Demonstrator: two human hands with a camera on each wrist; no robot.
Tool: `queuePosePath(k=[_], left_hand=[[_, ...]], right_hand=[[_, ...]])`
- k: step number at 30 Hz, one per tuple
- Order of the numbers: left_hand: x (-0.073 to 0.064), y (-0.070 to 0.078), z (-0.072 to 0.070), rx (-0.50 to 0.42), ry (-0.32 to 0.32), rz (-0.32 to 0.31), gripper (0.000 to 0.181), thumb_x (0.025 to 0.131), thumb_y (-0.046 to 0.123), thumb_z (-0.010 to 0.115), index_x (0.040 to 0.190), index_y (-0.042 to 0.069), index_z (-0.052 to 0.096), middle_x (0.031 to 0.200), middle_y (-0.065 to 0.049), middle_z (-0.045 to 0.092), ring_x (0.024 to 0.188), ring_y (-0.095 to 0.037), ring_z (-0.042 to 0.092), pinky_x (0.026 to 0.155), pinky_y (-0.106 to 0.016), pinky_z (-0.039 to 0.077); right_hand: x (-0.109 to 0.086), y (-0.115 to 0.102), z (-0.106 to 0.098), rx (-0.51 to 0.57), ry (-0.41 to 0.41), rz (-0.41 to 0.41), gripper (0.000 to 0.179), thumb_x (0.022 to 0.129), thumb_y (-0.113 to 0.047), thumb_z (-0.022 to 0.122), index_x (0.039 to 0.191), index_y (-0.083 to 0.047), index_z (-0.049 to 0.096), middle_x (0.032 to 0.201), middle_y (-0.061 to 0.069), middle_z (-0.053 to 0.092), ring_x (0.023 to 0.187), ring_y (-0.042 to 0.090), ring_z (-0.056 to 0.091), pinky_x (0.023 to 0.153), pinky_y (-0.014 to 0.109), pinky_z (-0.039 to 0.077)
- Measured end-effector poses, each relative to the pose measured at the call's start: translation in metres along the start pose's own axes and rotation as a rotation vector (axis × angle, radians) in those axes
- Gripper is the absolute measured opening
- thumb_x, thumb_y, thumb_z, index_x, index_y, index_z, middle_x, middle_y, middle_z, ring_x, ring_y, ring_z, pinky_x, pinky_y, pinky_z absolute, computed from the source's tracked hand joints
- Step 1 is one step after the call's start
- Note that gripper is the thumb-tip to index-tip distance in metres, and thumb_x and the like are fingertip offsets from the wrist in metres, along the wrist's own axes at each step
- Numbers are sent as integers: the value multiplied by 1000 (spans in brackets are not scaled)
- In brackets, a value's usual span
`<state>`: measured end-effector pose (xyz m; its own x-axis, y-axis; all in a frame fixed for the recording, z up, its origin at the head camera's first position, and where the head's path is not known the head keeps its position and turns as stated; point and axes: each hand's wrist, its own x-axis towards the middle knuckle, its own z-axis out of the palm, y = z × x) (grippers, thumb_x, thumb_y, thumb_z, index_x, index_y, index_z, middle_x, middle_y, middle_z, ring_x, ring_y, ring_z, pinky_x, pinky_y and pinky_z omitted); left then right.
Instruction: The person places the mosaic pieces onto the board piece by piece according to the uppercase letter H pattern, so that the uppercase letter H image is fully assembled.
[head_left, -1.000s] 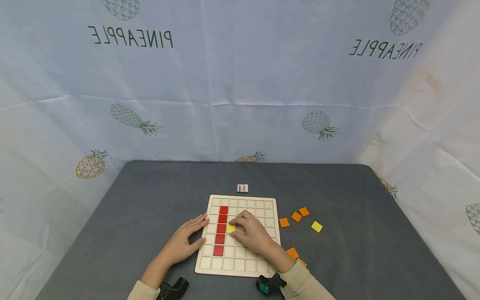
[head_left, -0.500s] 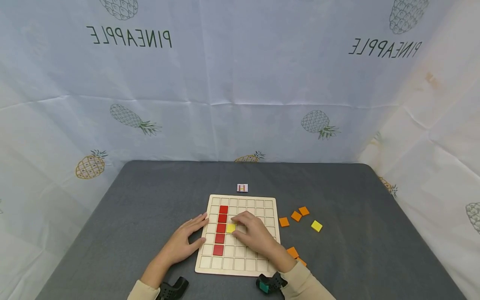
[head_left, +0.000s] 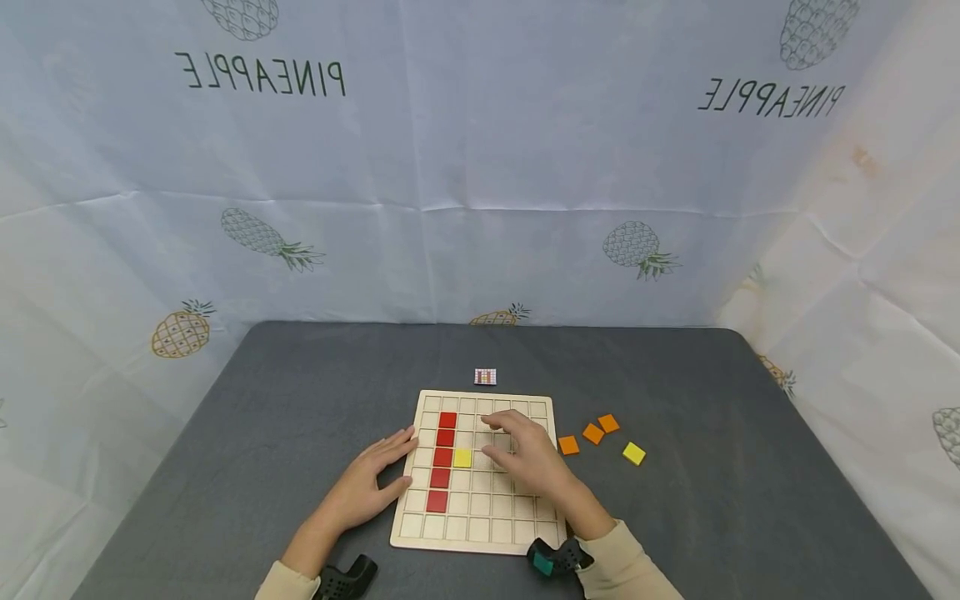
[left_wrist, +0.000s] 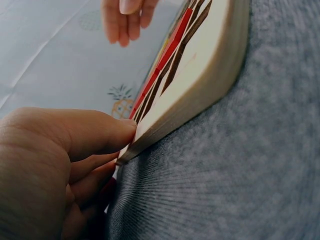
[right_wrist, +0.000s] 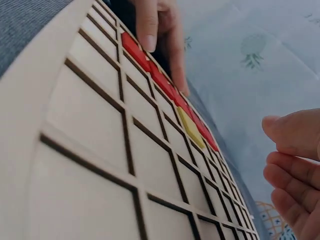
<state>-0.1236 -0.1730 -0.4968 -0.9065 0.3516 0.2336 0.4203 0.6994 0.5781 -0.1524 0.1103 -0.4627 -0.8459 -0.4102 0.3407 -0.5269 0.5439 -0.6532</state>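
A wooden grid board (head_left: 456,529) lies on the dark table, with a column of red square tiles (head_left: 442,457) set in its left part. One yellow tile (head_left: 462,458) sits in a cell just right of the middle red one. My left hand (head_left: 366,485) rests against the board's left edge; the left wrist view shows its thumb (left_wrist: 105,134) touching the rim. Over the right half of the board hovers my right hand (head_left: 532,458), thumb and fingers apart, holding nothing. In the right wrist view that hand (right_wrist: 297,170) is away from the grid.
Loose orange tiles (head_left: 593,433) and another yellow tile (head_left: 633,453) lie on the table right of the board. Beyond its far edge is a small card with a coloured grid pattern (head_left: 485,377). A pineapple-print cloth (head_left: 480,150) hangs behind the table.
My right hand has let go of the yellow tile, which stays in its cell, and has risen away to the right. Its forearm now covers nearby orange tiles. The left hand has stayed put.
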Motion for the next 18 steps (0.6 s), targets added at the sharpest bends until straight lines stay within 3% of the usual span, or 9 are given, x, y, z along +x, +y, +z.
queuePosePath(k=[11,18], left_hand=[[0,1,0,0,-7,4,51,89,32,64,135,12,55,145,-3,47,134,-28,43,104,-58,36],[1,0,-1,-2,-7,4,51,89,33,64,135,13,55,145,-2,47,134,-28,43,104,-58,36]], right_hand=[[-14,17,-36,-2,13,68,42,87,-19,69,126,-6,60,123,8,62,110,27,60,89,46,52],[-34,40,-56,-88,33,133,44,85,-20,71,126,-7,60,123,9,62,109,28,61,87,45,53]])
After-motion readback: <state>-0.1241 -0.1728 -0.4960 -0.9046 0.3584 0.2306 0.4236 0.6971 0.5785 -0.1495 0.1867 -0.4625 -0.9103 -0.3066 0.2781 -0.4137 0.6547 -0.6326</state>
